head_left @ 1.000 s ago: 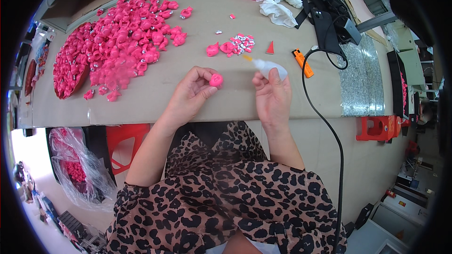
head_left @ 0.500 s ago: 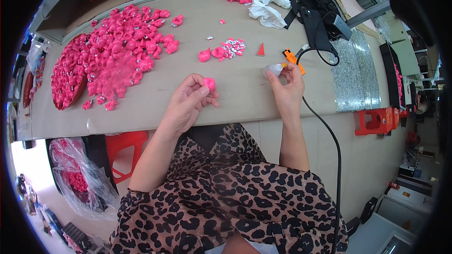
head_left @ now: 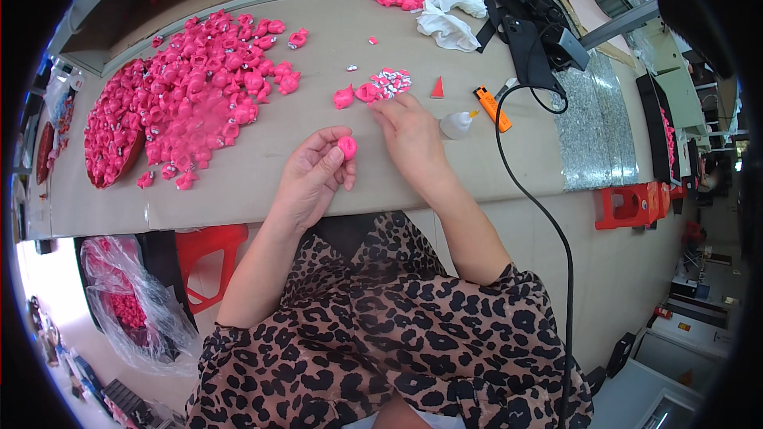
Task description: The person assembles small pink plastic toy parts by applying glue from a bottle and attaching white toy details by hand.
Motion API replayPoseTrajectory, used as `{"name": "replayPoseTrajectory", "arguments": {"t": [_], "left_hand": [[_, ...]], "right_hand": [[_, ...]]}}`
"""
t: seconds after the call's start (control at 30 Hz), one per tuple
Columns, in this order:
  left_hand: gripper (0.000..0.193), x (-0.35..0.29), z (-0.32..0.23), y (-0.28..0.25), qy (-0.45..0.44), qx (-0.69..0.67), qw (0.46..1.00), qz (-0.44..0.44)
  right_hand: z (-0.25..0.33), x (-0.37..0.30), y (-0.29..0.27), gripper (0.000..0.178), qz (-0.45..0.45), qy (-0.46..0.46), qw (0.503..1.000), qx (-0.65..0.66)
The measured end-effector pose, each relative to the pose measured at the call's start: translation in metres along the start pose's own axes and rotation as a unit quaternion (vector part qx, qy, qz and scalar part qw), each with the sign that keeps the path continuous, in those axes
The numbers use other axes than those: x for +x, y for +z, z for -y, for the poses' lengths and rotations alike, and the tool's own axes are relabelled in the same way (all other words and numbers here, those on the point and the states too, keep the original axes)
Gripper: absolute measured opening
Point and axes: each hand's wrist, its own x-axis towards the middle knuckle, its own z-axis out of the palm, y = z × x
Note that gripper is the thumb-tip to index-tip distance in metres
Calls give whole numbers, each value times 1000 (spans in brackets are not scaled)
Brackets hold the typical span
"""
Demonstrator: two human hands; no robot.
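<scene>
At the centre of the frame the left hand pinches a small pink foam piece between thumb and fingertips, just above the worktop. The right hand lies flat, fingers stretched toward a small cluster of pink and white bits and holding nothing. A small glue bottle lies just right of it, beside an orange cutter. To judge by the big heap of pink pieces at upper left, much is already done; the few loose pieces by the cluster seem left.
</scene>
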Motion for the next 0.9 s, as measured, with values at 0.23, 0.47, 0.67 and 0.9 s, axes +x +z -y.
{"name": "replayPoseTrajectory", "arguments": {"t": [0.23, 0.47, 0.67, 0.9], "left_hand": [[16, 1, 2, -3, 12, -2, 1000, -12], [15, 1, 1, -3, 8, 15, 1000, -8], [16, 1, 1, -3, 9, 19, 1000, -4], [16, 1, 6, -7, 35, 16, 999, -24]], "right_hand": [[-2, 17, 10, 9, 54, 28, 998, -29], [-1, 24, 11, 8, 55, 38, 995, -71], [-4, 22, 11, 8, 38, 25, 998, -52], [14, -1, -11, 10, 67, 161, 941, 290]]}}
